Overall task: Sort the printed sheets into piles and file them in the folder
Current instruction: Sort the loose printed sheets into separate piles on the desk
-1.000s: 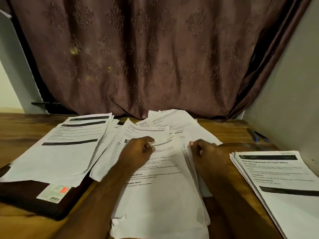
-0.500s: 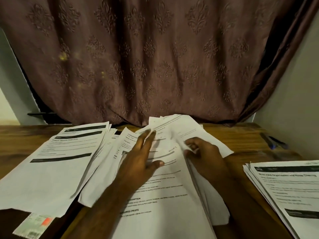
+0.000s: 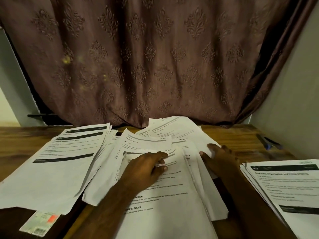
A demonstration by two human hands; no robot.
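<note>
The left hand (image 3: 146,167) is seen with fingers curled, pinching a top sheet's edge; the right hand (image 3: 219,157) grips the loose middle sheets (image 3: 172,195) at their right edge. Thin, limp, slippery paper is judged best lifted singly by an edge, between the sorted piles at left (image 3: 57,169) and right (image 3: 286,190).

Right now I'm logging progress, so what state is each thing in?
left pile: stacked, overlapping the folder
middle heap: fanned, unsorted
right pile: fairly neat stack
folder: lying flat under sheets
left hand: fingers pinching a sheet
right hand: gripping the heap's edge
</note>
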